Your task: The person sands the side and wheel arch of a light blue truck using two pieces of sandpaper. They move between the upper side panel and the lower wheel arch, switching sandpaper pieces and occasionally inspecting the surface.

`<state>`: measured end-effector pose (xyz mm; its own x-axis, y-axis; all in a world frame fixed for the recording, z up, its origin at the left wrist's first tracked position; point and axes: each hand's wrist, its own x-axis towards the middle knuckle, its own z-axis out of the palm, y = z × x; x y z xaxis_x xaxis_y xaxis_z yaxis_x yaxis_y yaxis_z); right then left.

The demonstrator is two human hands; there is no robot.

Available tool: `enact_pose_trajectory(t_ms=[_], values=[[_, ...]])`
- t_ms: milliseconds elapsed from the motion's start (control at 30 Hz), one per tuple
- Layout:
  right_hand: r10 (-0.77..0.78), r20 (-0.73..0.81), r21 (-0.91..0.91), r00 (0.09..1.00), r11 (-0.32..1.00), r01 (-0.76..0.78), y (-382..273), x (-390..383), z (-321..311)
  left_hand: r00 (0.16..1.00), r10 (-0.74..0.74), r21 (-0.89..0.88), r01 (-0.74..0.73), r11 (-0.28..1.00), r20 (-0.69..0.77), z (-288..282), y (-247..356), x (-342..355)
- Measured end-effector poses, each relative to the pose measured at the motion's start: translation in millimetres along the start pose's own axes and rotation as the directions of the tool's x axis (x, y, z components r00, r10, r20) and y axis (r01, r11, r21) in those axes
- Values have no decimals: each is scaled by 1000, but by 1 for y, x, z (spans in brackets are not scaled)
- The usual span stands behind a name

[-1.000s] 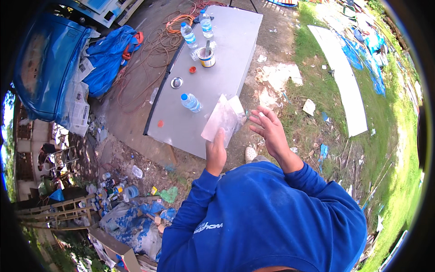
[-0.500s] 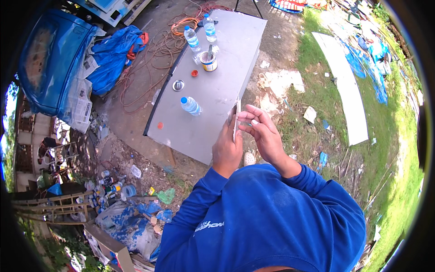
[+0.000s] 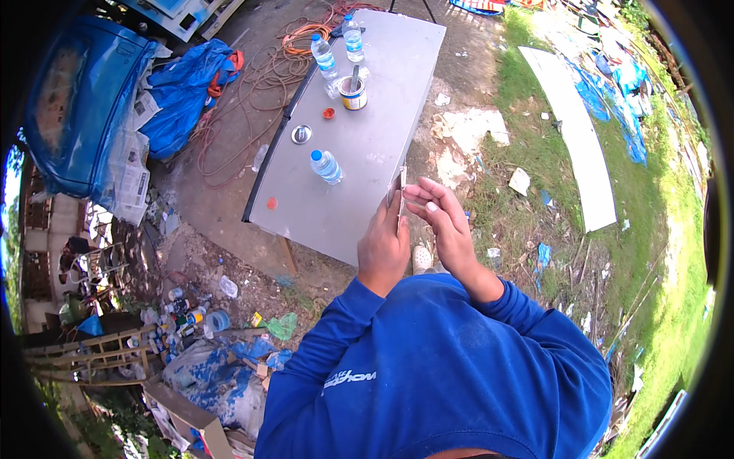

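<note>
My left hand (image 3: 384,251) is closed around a thin, flat, pale-edged piece (image 3: 403,180), which I see nearly edge-on, so its kind is not clear. My right hand (image 3: 451,236) is beside it with bent, parted fingers. Its fingertips are close to the piece's right side; whether they touch it I cannot tell. Beyond both hands stretches a grey flat-topped table (image 3: 382,99). On it stand an open can (image 3: 353,100) with a stick-like tool in it and a water bottle (image 3: 327,168) nearer me. A round metal lid (image 3: 302,135) and a small red cap (image 3: 329,114) lie there too.
Two more bottles, one a water bottle (image 3: 352,42), stand at the table's far end. Hoses (image 3: 264,84) coil on the ground left of it, near a blue vehicle panel (image 3: 80,107). A long white panel (image 3: 569,138) lies on grass at right. Litter (image 3: 218,321) covers the lower left.
The view has shifted slightly, so the table and its things appear a little higher. My left hand keeps its grip on the flat piece, and my right hand stays beside it.
</note>
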<state>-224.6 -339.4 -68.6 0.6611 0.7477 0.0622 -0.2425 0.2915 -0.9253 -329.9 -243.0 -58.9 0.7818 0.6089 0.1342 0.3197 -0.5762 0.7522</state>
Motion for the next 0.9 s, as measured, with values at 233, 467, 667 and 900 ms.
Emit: enact_pose_trajectory(t_ms=[233,467,667,900], values=[[-112,-27,-584,993,809,75,7,-16,11,992,130,41,-129,991,-2,-13,-14,-9],[-318,-168,-860,933,510,18,42,-26,-34,988,-87,-690,151,708,127,-8,-62,-10],[396,-240,-194,886,875,-444,50,-54,-57,956,-53,-900,291,324,290,-23,-43,0],[142,-223,526,964,851,-4,34,-41,-18,808,116,-815,578,31,578,-5,-22,4]])
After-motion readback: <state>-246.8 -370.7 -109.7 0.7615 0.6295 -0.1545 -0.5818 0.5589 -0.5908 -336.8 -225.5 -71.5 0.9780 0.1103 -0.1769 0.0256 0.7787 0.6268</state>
